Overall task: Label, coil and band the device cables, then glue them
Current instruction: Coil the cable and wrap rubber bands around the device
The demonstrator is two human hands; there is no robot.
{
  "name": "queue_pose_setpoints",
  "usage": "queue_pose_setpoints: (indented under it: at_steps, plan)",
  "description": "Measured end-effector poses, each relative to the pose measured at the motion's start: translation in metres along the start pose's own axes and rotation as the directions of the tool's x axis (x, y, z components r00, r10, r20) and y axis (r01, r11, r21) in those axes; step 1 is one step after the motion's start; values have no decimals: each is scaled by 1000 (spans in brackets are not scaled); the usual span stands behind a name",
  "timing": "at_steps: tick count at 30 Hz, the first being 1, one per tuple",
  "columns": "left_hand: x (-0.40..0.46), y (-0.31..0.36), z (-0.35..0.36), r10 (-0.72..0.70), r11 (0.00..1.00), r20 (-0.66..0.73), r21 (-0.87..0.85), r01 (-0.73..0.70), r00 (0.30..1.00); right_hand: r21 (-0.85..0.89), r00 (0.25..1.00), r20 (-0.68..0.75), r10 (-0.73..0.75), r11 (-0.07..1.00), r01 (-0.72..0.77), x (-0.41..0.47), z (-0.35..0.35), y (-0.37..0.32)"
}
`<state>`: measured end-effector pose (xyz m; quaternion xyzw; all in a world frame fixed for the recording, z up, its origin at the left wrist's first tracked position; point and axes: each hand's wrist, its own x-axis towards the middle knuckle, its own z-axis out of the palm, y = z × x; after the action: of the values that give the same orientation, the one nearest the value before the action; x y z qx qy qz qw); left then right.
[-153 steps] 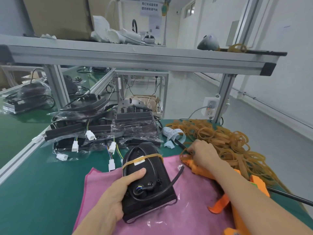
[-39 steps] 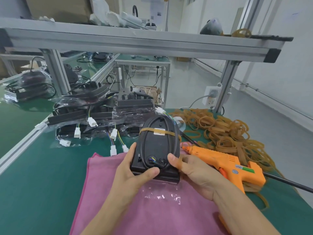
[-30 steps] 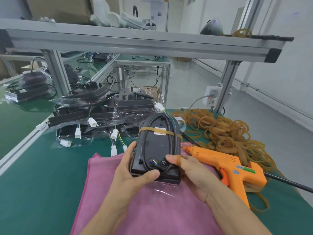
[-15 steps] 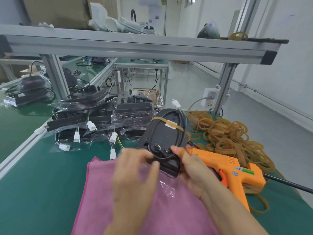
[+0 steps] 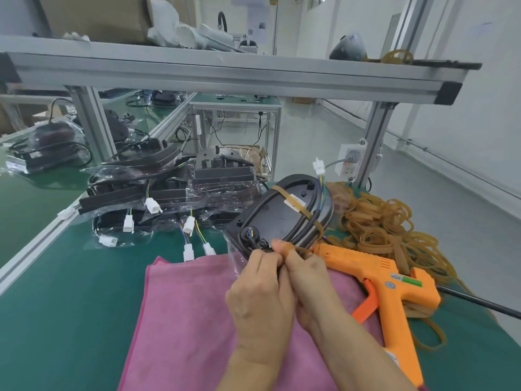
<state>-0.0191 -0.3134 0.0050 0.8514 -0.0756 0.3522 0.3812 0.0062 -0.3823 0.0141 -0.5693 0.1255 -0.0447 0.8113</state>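
— On the green bench [image 5: 56,320], at your six o'clock, you have the pink cloth [image 5: 183,320], soft and napped. What sits above it?

— At twelve o'clock from your hands, the black device [image 5: 270,218]: a smooth oval plastic shell, tilted up off the cloth, still partly in its clear film. Its round black cable [image 5: 303,230] is coiled along the rim under one tan rubber band [image 5: 293,203] with a white label [image 5: 296,201] tucked beneath it.

— And your hands?

— They are pressed together at the near edge of the device. Your left hand [image 5: 260,294] curls round the shell's edge by the cable exit; your right hand [image 5: 307,275] pinches what looks like a second tan band against the coil.

— How should you finish this step?

— I judge you are seating that band. Stretch it only enough to clear the shell, lay it flat and untwisted across both cable turns, and keep the left grip firm so the coil does not spring loose.

— What comes after?

— The orange glue gun [image 5: 389,283], hard moulded plastic, lies at three o'clock, just beside your right wrist. Beyond it, at two o'clock, a loose heap of rubber bands [image 5: 389,230]. The white connector [image 5: 318,166] sticks up at the far end.
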Motion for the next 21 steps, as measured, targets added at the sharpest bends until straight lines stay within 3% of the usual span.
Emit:
queue_pose_setpoints:
  at_steps: [2, 6, 10, 12, 17, 21]
  plan:
    - [-1, -2, -1, -82, 983, 58, -160, 90, 995, -59, 998, -3, -63, 996, 62, 0, -3, 0]
    - [-6, -6, -4, -218, 853, 229, -427, 299, 949, -125, 990, 73, -122, 984, 131, 0, -6, -5]
    - [-3, -4, -16, -259, 540, 518, -622, 567, 815, -94, 994, 61, -91, 991, 97, 2, -7, -13]
    - [-1, -6, -22, -206, 456, 635, -611, 647, 744, -37, 999, 4, -53, 998, 53, 5, -10, -15]
    - [2, -20, -36, -186, 612, 620, -534, 583, 763, 38, 993, -117, -7, 999, 11, 10, -21, -14]
    - [2, -36, -47, -262, 667, 614, -442, 599, 744, -186, 995, -89, -39, 982, 22, 6, -38, -10]
